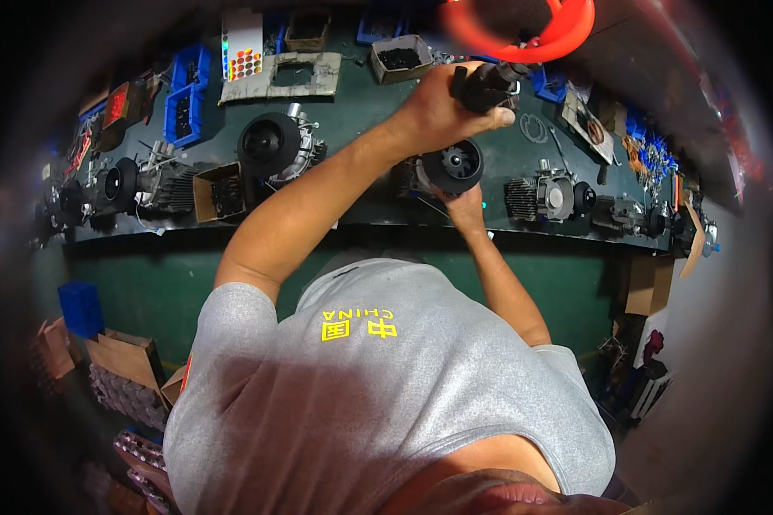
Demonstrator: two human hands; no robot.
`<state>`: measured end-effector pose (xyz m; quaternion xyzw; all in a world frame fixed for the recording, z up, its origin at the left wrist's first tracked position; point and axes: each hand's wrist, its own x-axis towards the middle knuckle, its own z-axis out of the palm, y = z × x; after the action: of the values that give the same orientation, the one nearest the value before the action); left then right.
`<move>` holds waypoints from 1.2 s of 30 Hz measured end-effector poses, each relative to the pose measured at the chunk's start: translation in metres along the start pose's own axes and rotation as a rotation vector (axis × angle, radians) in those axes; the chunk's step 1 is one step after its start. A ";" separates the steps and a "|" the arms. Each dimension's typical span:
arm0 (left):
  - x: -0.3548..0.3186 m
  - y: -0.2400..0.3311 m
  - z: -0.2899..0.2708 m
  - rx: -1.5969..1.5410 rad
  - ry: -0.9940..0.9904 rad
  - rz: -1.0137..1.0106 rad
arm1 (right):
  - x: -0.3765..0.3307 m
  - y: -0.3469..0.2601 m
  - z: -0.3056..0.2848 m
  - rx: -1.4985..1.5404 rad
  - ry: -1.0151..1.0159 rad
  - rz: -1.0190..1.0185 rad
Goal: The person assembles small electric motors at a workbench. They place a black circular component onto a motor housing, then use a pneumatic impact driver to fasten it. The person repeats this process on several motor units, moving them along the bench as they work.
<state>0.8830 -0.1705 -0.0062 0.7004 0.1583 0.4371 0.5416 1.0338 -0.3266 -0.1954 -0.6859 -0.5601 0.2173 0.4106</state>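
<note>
My left hand (442, 107) is closed around a black air screwdriver (489, 87), raised above the bench. A coiled red hose (537, 43) hangs at the top of the tool. Just below the screwdriver and nearer to me sits a small engine with a black finned flywheel (453, 163) facing up. The tool and the flywheel look apart. My right hand (465, 206) grips the near side of this engine, its fingers partly hidden under the flywheel.
Similar engines stand along the bench (356, 107): one with a black wheel (270, 144) to the left, another (554, 197) to the right. Blue bins (183, 116) and a cardboard box of dark parts (401, 58) lie farther back. A wrench (560, 150) rests at right.
</note>
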 end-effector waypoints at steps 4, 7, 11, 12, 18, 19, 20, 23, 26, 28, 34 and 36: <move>0.001 0.000 0.006 -0.006 0.029 0.017 | -0.008 0.024 0.001 0.497 -0.036 0.131; -0.001 0.001 0.003 0.017 0.057 0.007 | -0.004 0.032 -0.027 0.541 0.140 0.342; -0.007 0.005 0.002 0.088 0.100 -0.011 | 0.024 -0.043 -0.063 0.513 0.091 0.371; -0.008 0.004 0.001 0.116 0.108 -0.015 | 0.032 -0.065 -0.060 0.406 0.021 0.320; -0.004 0.019 0.007 0.050 0.119 -0.048 | 0.056 -0.071 -0.060 0.580 -0.128 0.353; -0.003 0.021 0.007 0.070 0.128 -0.038 | 0.056 -0.073 -0.060 0.605 -0.106 0.355; -0.002 0.023 0.006 0.074 0.137 -0.014 | 0.056 -0.076 -0.062 0.629 -0.084 0.358; 0.002 0.031 0.006 0.079 0.148 0.057 | 0.061 -0.085 -0.071 0.696 -0.064 0.351; 0.005 0.042 0.008 0.073 0.141 0.050 | 0.066 -0.087 -0.083 0.691 -0.071 0.359; 0.008 0.050 0.008 0.091 0.139 0.057 | 0.068 -0.092 -0.090 0.696 -0.057 0.342; 0.024 0.063 0.016 0.139 0.176 0.171 | 0.075 -0.103 -0.109 0.699 -0.012 0.286; 0.029 0.065 0.019 0.024 0.144 0.157 | 0.078 -0.099 -0.112 0.684 0.024 0.241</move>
<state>0.8979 -0.1861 0.0644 0.6837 0.1468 0.5253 0.4847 1.0817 -0.2853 -0.0392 -0.5725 -0.3653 0.4306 0.5944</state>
